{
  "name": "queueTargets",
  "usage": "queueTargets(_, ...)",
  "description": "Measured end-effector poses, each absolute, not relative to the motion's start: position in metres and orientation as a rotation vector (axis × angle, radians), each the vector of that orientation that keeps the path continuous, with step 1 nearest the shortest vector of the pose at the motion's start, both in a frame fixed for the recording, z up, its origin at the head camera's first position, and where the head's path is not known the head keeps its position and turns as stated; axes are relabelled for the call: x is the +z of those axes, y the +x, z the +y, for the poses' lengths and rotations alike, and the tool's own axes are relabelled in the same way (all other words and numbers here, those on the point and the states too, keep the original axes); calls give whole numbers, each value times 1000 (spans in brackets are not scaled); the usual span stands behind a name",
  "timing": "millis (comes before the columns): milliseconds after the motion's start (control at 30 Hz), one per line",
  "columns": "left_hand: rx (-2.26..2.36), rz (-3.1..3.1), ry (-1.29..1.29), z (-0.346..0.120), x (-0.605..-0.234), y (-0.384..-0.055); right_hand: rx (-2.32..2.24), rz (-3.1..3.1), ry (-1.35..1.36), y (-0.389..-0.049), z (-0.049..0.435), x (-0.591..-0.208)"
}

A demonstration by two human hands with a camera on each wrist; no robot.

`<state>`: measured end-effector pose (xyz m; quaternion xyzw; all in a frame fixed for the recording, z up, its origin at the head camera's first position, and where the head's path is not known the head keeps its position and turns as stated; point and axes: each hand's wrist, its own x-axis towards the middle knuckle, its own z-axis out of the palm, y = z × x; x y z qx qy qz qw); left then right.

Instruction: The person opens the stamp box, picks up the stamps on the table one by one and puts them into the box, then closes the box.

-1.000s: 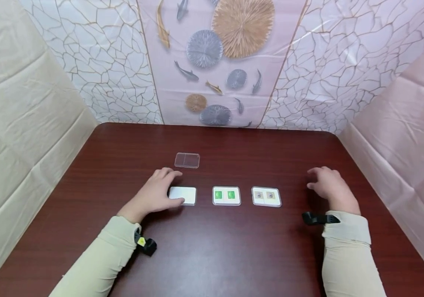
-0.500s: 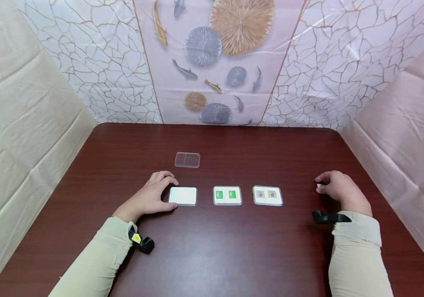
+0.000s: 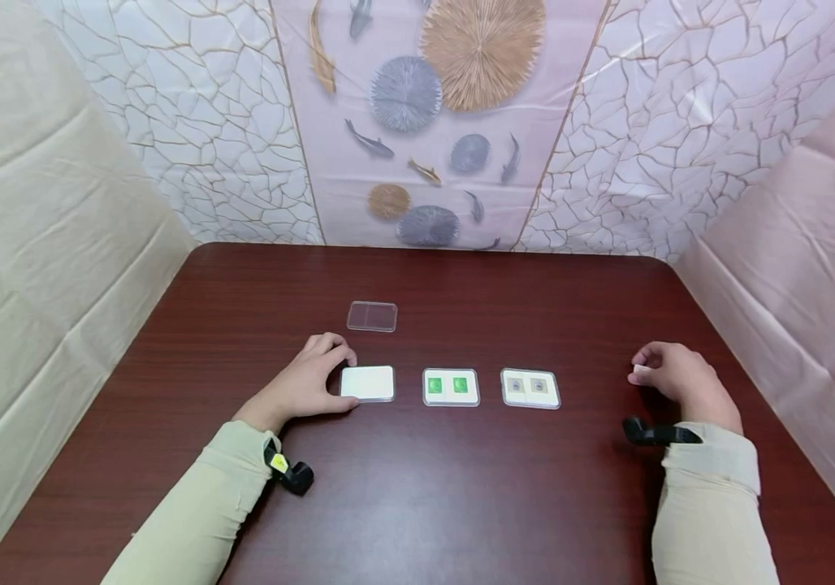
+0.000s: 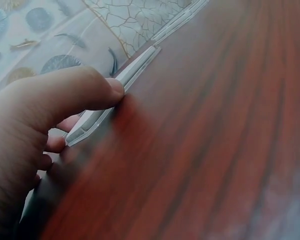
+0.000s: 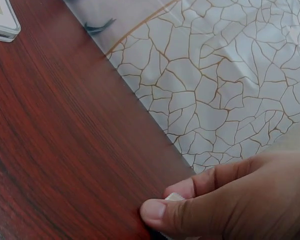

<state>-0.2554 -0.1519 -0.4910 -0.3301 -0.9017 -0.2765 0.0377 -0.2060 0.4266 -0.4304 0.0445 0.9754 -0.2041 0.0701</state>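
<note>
In the head view my left hand [image 3: 307, 379] holds the left end of a flat clear case with a plain white insert [image 3: 368, 383]. Its thumb lies on the near edge and its fingers are at the far edge. The left wrist view shows the thumb [image 4: 100, 90] against the case's side [image 4: 137, 65]; most other fingers are hidden. Away to the right, my right hand [image 3: 684, 382] pinches a small whitish stamp [image 5: 174, 197] between thumb and fingers, just above the table. Most of the stamp is covered by the fingers.
A case with two green stamps [image 3: 451, 387] and another with two grey-brown stamps [image 3: 530, 388] lie in a row to the right. Behind the white case lies a transparent lid [image 3: 372, 316]. Patterned cloth [image 3: 227, 122] stands behind the dark red table [image 3: 417, 487].
My right hand has drawn slightly right and back and picked up the stamp. My left thumb has slid off the white insert to the case's near edge. The view shifted slightly.
</note>
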Motion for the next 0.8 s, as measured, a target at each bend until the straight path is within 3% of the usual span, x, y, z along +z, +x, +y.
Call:
queueTargets(200, -849, -2782, -1018, -144, -493, -254, -678, 3084, 117, -210, 404, -435)
queueTargets(800, -882, -2815, -1020, -150, -489, -259, -789, 3199, -198, -262, 194, -430)
